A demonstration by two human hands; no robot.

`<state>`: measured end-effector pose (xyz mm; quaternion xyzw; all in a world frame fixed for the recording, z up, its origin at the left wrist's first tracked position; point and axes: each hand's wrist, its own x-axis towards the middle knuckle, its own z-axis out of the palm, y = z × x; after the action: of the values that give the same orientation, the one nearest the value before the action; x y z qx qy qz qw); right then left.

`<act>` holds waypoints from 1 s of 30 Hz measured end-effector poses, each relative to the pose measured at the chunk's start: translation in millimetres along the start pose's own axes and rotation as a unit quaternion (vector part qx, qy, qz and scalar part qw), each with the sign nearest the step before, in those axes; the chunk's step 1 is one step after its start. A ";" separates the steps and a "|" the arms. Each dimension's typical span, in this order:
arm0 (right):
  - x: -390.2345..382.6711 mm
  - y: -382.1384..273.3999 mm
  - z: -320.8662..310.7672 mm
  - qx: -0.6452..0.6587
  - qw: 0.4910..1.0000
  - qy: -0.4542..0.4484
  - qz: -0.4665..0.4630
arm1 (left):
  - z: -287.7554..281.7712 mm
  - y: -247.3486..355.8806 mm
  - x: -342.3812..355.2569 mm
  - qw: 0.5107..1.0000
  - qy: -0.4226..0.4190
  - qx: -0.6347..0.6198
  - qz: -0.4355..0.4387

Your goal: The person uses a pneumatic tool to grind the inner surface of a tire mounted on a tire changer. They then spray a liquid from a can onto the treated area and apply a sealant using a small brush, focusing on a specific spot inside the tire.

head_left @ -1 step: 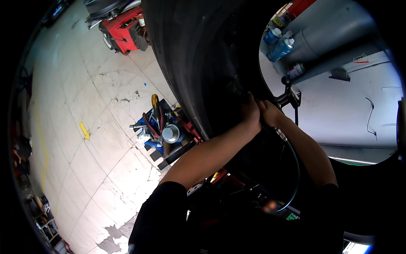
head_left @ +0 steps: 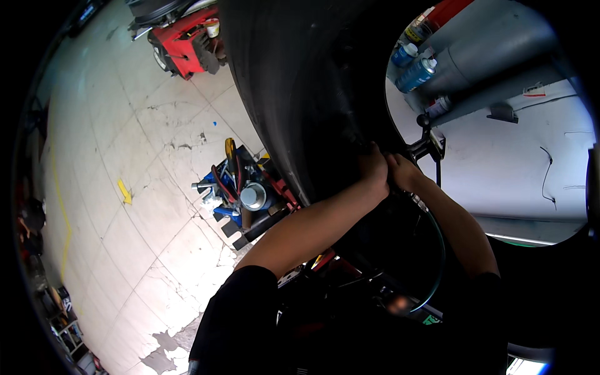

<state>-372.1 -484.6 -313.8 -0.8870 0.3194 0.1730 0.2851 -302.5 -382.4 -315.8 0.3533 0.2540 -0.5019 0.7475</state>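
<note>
- Black rubber fills the middle: a big tyre [head_left: 287, 81], its wall spreading from nine to twelve o'clock of the hands, which work in its shaded hollow.
- Left hand [head_left: 375, 170]: curled, thumb toward twelve, beside the dark rubber; what its fingers close on is lost in shadow, so I cannot tell whether it grips anything.
- Right hand [head_left: 405, 174]: fingers bent in toward the left hand, the two close together; its grip is also too dark to tell.
- Left forearm [head_left: 312, 228] reaches in from eight o'clock, right forearm [head_left: 453, 215] from between four and five, so both meet in a narrow wedge.
- Metal coupling [head_left: 417, 200] shows just under the right wrist, between four and five, and a thin hose [head_left: 444, 251] bows from it toward six.
- Judging by this, the step in hand is close two-handed work at the tyre's inner side; the next move seems to call for steady pressure, with the hose kept clear of the forearm.
- Tool tray [head_left: 234, 231] at about eight to nine, on the tiled floor [head_left: 150, 156]; blue spray cans [head_left: 417, 75] near twelve to one.
</note>
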 end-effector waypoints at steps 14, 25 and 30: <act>-3.7 38.2 12.4 -0.080 0.977 0.136 -0.143 | 4.4 -23.0 20.4 0.996 0.025 0.082 -0.011; 1.0 23.1 9.5 0.074 0.997 0.015 0.019 | -1.0 -16.3 14.8 0.995 -0.005 0.092 -0.033; -8.4 23.3 9.9 -0.050 0.996 0.057 -0.047 | -4.0 -30.8 32.9 0.985 0.020 0.167 0.034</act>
<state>-395.0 -489.2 -326.6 -0.9225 0.2843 0.1245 0.2293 -319.1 -405.6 -350.9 0.4915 0.1689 -0.5043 0.6897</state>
